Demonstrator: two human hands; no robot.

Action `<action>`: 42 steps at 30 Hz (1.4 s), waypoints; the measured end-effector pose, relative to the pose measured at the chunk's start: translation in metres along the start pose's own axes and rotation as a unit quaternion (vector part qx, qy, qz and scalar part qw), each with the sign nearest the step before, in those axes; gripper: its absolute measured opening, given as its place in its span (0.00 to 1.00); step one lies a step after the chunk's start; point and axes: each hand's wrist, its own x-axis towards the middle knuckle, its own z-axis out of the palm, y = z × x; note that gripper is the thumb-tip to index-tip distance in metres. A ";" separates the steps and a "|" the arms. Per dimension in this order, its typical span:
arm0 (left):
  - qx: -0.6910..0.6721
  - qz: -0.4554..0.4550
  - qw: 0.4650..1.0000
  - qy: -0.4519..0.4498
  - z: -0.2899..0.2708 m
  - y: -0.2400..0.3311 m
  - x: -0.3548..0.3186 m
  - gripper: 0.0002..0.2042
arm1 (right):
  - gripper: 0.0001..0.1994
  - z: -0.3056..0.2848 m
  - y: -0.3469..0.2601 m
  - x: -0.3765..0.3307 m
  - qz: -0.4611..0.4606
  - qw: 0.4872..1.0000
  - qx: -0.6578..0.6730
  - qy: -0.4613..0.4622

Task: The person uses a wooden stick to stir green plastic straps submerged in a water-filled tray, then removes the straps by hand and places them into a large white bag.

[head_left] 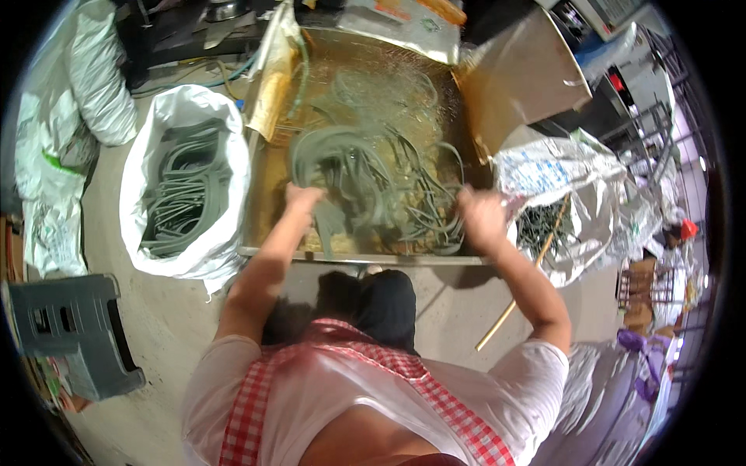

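Note:
A wide, shallow metal tray [268,167] with a wet brownish bottom lies before me. Grey-green rubber-like strips [342,144] curve in a thick loop across its left half. My left hand [305,200] is closed on the near left end of that loop, whose tails hang toward the front rim. Thinner tangled strips [423,206] lie in the right half. At the tray's right edge my right hand [482,217] is blurred, its fingers curled beside a thin strip loop; what they hold cannot be made out.
Left of the tray stands a white woven sack [136,225] of similar strips. Another open sack [594,213] with thin dark pieces is at right, a wooden stick [509,311] leaning from it. A grey plastic stool [85,334] stands near left. Cardboard [528,78] rises at the tray's far right.

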 end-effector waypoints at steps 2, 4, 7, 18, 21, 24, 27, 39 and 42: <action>-0.065 -0.098 0.991 -0.062 -0.007 -0.014 0.004 0.06 | 0.09 0.010 0.065 0.002 0.157 0.967 0.116 0.163; -0.079 -0.093 0.991 -0.062 -0.028 -0.034 0.036 0.06 | 0.14 -0.004 0.065 -0.004 0.305 0.883 0.281 0.218; -0.022 -0.053 0.996 -0.062 -0.025 -0.019 0.014 0.07 | 0.15 0.021 0.048 -0.039 0.238 0.860 0.271 0.362; -0.012 0.070 0.997 -0.016 0.003 -0.016 -0.002 0.18 | 0.32 0.098 0.209 -0.131 0.627 0.759 0.134 0.113; 0.002 0.109 0.994 0.015 0.013 0.014 -0.040 0.21 | 0.28 0.093 0.121 -0.088 0.389 0.776 0.457 0.196; 0.035 0.189 0.980 0.055 0.010 -0.002 -0.025 0.21 | 0.41 0.038 -0.033 -0.023 0.151 0.783 0.585 0.148; 0.014 0.199 0.979 -0.045 0.022 0.017 -0.060 0.24 | 0.55 0.034 -0.088 0.036 0.141 0.782 0.598 0.106; 0.035 0.171 0.941 -0.291 -0.031 0.082 -0.092 0.46 | 0.29 0.046 -0.111 0.061 0.135 0.420 0.893 -0.092; -0.047 0.277 0.921 -0.270 -0.041 0.074 -0.083 0.43 | 0.31 0.017 -0.122 0.062 0.111 0.474 0.873 -0.019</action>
